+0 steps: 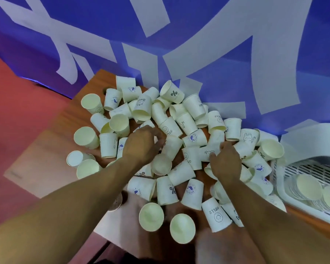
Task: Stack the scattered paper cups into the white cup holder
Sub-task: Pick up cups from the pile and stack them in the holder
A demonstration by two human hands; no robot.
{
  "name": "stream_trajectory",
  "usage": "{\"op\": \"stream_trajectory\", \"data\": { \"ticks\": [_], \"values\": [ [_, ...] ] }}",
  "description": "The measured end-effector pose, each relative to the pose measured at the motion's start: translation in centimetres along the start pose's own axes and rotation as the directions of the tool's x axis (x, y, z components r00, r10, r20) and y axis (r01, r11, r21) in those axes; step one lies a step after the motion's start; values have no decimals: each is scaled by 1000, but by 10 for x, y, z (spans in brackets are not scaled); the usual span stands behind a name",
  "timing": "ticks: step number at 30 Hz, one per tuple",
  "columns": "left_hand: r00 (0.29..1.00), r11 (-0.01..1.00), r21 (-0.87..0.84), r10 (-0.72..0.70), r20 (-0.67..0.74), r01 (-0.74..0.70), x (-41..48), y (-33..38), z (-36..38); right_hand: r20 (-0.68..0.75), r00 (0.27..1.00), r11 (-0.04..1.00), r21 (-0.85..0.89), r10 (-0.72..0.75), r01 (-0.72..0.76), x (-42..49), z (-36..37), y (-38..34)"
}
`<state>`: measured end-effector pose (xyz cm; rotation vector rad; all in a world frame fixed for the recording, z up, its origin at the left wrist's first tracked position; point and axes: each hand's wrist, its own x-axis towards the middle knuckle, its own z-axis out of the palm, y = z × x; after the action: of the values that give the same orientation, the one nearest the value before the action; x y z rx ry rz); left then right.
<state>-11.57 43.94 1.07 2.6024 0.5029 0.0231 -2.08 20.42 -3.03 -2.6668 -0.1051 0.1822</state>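
Observation:
Several white paper cups (166,128) lie scattered in a heap across the wooden table (65,119), some upright, some on their sides, many printed with small drawings or "HELLO". My left hand (143,143) reaches into the middle of the heap, fingers curled on a cup (171,146). My right hand (225,161) is a little to the right, fingers closed around a cup (207,152) lying on its side. The white cup holder (282,180) sits at the right edge, with stacked cups (309,186) lying in it.
A blue wall with large white shapes (198,54) rises right behind the table. Red floor (17,111) shows at the left. Cups crowd the table's front edge near my forearms.

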Motion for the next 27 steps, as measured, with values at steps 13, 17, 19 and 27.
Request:
{"op": "stream_trajectory", "data": {
  "ticks": [13, 17, 19, 27],
  "values": [
    [962, 932, -240, -265, 68, 273, 80, -23, 31, -174, 950, 941, -265, -261, 210, 16, 15, -47],
    [929, 893, -258, -362, 76, 369, 90, -24, 36, -205, 928, 940, -214, -310, 267, 18, 12, -66],
    [921, 885, -259, -386, 55, 386, 94, -25, 38, -211, 924, 940, -192, -319, 281, 19, 11, -71],
    [939, 970, -111, -237, -250, 216, 83, 0, 24, -291, 887, 933, -126, -359, 337, 11, -9, -73]
  ]
}}
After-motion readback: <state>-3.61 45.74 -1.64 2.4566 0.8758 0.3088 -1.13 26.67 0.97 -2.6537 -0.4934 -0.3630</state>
